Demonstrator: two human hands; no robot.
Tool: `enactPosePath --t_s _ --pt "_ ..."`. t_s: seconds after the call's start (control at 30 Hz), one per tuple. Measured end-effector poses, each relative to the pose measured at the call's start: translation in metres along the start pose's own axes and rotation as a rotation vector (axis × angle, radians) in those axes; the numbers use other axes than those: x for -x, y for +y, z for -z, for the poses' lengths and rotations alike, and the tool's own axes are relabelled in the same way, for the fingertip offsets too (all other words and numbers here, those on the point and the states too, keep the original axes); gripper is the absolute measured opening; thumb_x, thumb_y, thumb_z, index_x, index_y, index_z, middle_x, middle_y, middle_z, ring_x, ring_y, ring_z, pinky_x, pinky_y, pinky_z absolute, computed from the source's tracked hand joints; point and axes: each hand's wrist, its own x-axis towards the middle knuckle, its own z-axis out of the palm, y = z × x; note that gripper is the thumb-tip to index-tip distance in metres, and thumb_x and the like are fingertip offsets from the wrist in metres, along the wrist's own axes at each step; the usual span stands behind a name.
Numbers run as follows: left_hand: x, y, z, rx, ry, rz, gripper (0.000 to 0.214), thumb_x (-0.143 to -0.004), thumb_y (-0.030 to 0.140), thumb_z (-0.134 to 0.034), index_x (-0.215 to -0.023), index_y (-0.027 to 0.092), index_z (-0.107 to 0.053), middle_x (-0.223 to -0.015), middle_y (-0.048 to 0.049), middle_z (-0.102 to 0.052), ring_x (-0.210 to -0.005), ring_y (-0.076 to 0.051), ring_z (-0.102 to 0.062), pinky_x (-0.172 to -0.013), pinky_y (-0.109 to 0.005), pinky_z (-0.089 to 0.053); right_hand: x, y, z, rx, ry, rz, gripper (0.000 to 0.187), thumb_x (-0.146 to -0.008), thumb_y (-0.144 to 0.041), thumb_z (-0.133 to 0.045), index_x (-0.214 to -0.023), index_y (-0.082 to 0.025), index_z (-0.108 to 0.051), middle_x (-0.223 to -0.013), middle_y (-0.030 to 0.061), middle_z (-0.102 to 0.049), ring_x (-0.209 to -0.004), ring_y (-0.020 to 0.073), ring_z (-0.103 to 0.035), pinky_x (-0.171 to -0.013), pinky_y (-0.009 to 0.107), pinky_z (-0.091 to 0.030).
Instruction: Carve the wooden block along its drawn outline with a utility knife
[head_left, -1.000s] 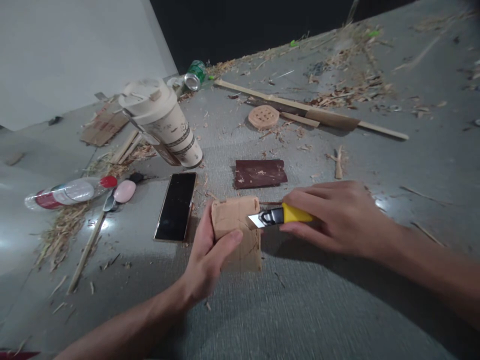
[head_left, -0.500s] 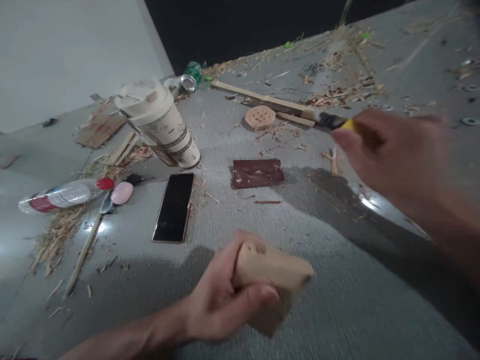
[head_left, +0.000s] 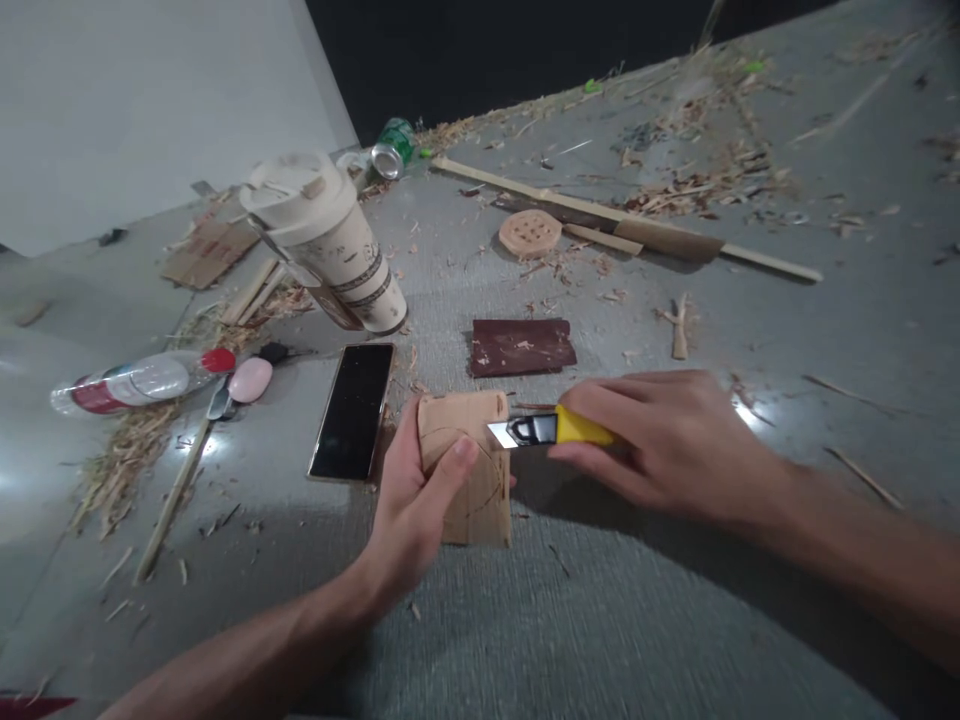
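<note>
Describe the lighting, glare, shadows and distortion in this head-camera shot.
Head view: dim overall, black at the top; glare spots shine on the grey floor and at the left edge; the right hand casts a soft shadow beside the wooden piece; the wide lens bends the floor, so the paper cup appears to lean; the focus is sharp.

Dim, glare patches, bowed edges

The wooden block [head_left: 469, 470] lies on the floor [head_left: 600, 620], with the phone [head_left: 353, 410] just left of it and the sandpaper [head_left: 522, 346] behind it. The paper cup [head_left: 330, 245] stands behind the phone. The plastic bottle [head_left: 131, 382] lies far left.
</note>
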Motion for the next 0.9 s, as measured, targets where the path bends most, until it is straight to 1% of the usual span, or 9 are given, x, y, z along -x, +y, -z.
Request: enactPosePath --t_s 0.1,0.23,0.43,0.67,0.7,0.77,0.8,0.87,0.9 --pt "0.002 0.002 -0.001 0.026 -0.034 0.034 0.047 -0.099 0.048 -0.080 -0.129 0.024 -0.054 -0.103 -0.0055 -0.078 -0.072 -0.019 -0.081 -0.057 -0.025 -0.068 0.001 0.004 0.002 0.034 -0.006 0.021 0.046 -0.116 -0.056 -0.045 -0.089 -0.022 -0.060 -0.074 -0.0006 -0.067 -0.058 0.0130 -0.055 -0.058 0.032 -0.033" --pt "0.003 0.004 -0.001 0.008 -0.066 0.001 0.047 -0.100 0.047 -0.078 -0.130 0.023 -0.052 -0.093 -0.0038 -0.076 -0.068 -0.019 -0.079 -0.055 -0.025 -0.067 0.004 0.008 0.004 0.178 0.097 0.081 0.043 -0.114 -0.058 -0.051 -0.093 -0.023 -0.064 -0.081 0.0011 -0.073 -0.067 0.0160 -0.062 -0.063 0.033 -0.038" --pt "0.002 0.004 -0.001 0.014 -0.090 -0.099 0.041 -0.101 0.044 -0.077 -0.124 0.023 -0.051 -0.099 -0.0024 -0.072 -0.072 -0.018 -0.081 -0.058 -0.026 -0.068 0.004 0.008 0.010 0.252 0.119 0.099 0.036 -0.111 -0.052 -0.060 -0.091 -0.022 -0.066 -0.082 0.0037 -0.075 -0.069 0.0184 -0.065 -0.064 0.034 -0.041" --pt "0.004 0.006 0.001 -0.009 -0.080 -0.144 0.040 -0.099 0.044 -0.078 -0.122 0.023 -0.053 -0.107 -0.0050 -0.071 -0.073 -0.018 -0.079 -0.060 -0.027 -0.067 0.000 0.001 0.012 0.247 0.195 0.170 0.039 -0.113 -0.051 -0.056 -0.089 -0.022 -0.064 -0.077 0.0020 -0.070 -0.064 0.0157 -0.061 -0.059 0.033 -0.042" --pt "0.006 0.005 0.003 -0.002 -0.094 -0.137 0.039 -0.099 0.044 -0.078 -0.121 0.024 -0.054 -0.105 -0.0045 -0.071 -0.071 -0.017 -0.077 -0.058 -0.027 -0.066 0.000 0.005 0.013 0.238 0.200 0.128 0.041 -0.113 -0.053 -0.054 -0.089 -0.022 -0.064 -0.075 0.0015 -0.070 -0.062 0.0151 -0.060 -0.057 0.032 -0.041" --pt "0.012 0.002 0.005 0.000 -0.195 -0.129 0.036 -0.098 0.043 -0.079 -0.117 0.024 -0.055 -0.095 -0.0022 -0.069 -0.067 -0.014 -0.072 -0.054 -0.023 -0.060 -0.002 0.019 0.019 0.225 0.237 -0.047 0.045 -0.114 -0.056 -0.050 -0.086 -0.023 -0.063 -0.067 -0.0007 -0.064 -0.055 0.0127 -0.054 -0.052 0.030 -0.034" --pt "0.015 0.001 0.005 -0.010 -0.288 -0.139 0.035 -0.096 0.042 -0.081 -0.114 0.024 -0.056 -0.089 -0.0008 -0.067 -0.064 -0.012 -0.068 -0.052 -0.021 -0.057 -0.003 0.028 0.023 0.252 0.277 -0.223 0.046 -0.113 -0.056 -0.053 -0.080 -0.024 -0.059 -0.057 -0.0048 -0.052 -0.046 0.0099 -0.042 -0.048 0.029 -0.028" --pt "0.019 0.000 0.005 -0.044 -0.428 -0.138 0.035 -0.093 0.042 -0.083 -0.110 0.023 -0.058 -0.082 0.0003 -0.063 -0.061 -0.010 -0.061 -0.051 -0.020 -0.054 -0.003 0.046 0.032 0.285 0.342 -0.366 0.043 -0.108 -0.048 -0.064 -0.074 -0.024 -0.051 -0.053 -0.0068 -0.042 -0.046 0.0082 -0.036 -0.049 0.028 -0.027" --pt "0.018 0.001 0.004 -0.039 -0.400 -0.103 0.036 -0.094 0.044 -0.082 -0.111 0.023 -0.058 -0.082 -0.0003 -0.064 -0.061 -0.011 -0.062 -0.052 -0.021 -0.055 -0.003 0.052 0.034 0.291 0.363 -0.424 0.041 -0.107 -0.043 -0.065 -0.074 -0.025 -0.049 -0.055 -0.0068 -0.042 -0.047 0.0081 -0.038 -0.051 0.027 -0.029"
